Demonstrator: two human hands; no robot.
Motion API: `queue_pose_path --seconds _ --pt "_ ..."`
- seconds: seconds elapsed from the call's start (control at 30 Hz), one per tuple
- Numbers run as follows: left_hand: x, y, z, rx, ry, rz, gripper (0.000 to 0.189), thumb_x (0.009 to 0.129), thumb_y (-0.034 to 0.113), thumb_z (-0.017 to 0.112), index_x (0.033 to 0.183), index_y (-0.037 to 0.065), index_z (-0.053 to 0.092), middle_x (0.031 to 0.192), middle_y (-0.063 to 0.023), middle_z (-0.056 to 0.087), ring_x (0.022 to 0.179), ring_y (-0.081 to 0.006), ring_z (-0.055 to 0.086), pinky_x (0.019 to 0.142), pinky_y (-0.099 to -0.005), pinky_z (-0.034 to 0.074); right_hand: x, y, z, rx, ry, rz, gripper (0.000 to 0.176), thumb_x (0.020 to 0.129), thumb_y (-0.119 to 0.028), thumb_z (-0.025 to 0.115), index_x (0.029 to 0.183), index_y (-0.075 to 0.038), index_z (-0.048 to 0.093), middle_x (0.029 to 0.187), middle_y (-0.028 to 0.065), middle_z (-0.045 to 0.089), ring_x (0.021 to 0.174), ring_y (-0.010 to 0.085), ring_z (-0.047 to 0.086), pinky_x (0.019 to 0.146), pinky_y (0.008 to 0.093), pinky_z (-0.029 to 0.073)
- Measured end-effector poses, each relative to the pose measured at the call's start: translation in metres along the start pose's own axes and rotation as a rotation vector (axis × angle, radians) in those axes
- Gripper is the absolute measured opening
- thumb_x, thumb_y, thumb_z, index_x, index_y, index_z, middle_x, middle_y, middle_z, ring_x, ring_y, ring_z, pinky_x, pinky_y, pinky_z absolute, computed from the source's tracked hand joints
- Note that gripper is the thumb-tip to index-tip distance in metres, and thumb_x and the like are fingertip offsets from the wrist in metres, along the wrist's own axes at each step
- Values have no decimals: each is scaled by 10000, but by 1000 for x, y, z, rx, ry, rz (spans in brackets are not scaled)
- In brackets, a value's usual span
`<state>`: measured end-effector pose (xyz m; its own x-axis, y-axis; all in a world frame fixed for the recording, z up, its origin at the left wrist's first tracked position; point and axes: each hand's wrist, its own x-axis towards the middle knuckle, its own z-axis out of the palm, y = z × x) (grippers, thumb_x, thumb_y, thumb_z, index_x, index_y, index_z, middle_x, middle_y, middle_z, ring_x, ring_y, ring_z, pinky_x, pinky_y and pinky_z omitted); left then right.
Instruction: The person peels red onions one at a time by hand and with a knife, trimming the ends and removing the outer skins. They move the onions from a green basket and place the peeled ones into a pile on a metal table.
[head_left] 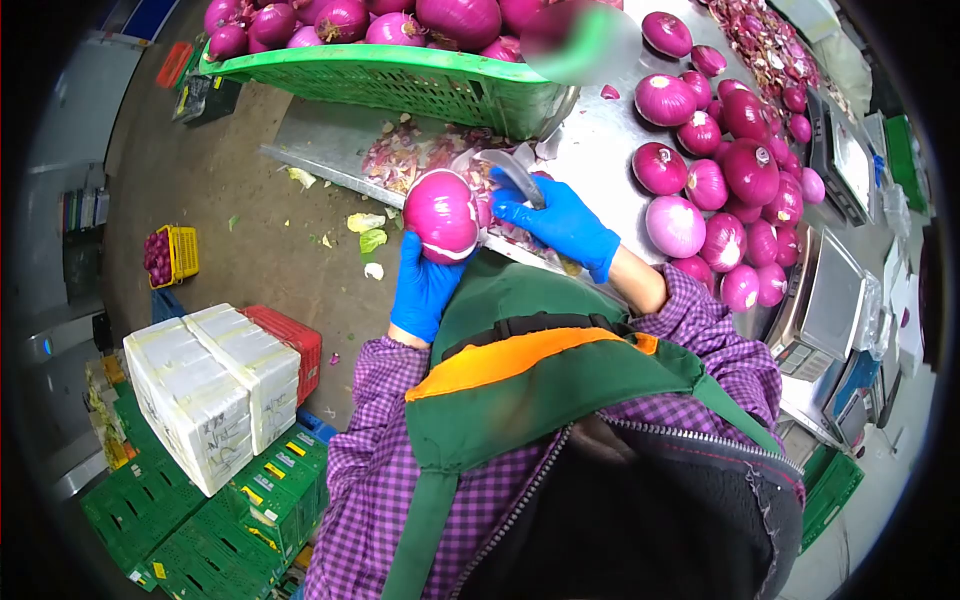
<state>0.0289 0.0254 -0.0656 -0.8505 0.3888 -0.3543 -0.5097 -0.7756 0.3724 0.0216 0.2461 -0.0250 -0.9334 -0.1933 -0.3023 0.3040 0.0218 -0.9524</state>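
Observation:
A large red onion [440,212] rests in my left hand [428,292], whose blue-gloved fingers are closed around its lower side. Pale lines run across the onion's purple skin near its top and bottom. My right hand [562,226], gloved in blue too, grips a knife [514,176] with a curved grey blade, just right of the onion. Below and behind both hands, loose onion skins [408,160] lie on the metal table [318,142]. Part of the knife's handle is hidden by my right fingers.
A green crate [400,82] heaped with red onions stands ahead on the table. Several onions [750,172] lie at the right, beside weighing scales [812,300] and a pile of peelings [765,45]. White foam boxes [190,385] and green crates [285,490] are stacked at lower left.

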Motion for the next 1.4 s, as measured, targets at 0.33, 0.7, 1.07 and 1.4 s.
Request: queue_pose_path --seconds 0.33,0.7,1.07,1.4 --pt "-2 -5 2 223 8 10 787 833 344 699 1434 52 283 1438 -172 379 1315 -326 402 1101 -514 333 1 -3 18 -152 65 -73 224 833 -222 626 899 -9 657 670 76 631 585 124 582 562 293 470" --pt "-17 6 3 -52 -174 65 928 745 563 708 1455 153 272 1460 -146 348 1320 -350 387 1069 -558 353 13 37 -6 -117 209 -8 266 846 -154 570 1071 -63 680 850 109 695 733 163 647 706 312 515" --pt "-5 4 42 571 -37 169 808 745 103 758 1419 72 313 1364 -121 433 1251 -250 464 1053 -374 413 2 -31 -5 -563 -68 -216 633 778 -410 693 1334 -162 520 946 186 674 803 306 670 771 383 517" --pt "-10 -1 38 807 -23 189 840 703 62 783 1408 47 327 1347 -106 455 1246 -225 462 1048 -361 406 5 -14 -9 -751 2 -207 468 833 -201 577 1297 -152 535 950 188 671 842 373 654 742 445 515"
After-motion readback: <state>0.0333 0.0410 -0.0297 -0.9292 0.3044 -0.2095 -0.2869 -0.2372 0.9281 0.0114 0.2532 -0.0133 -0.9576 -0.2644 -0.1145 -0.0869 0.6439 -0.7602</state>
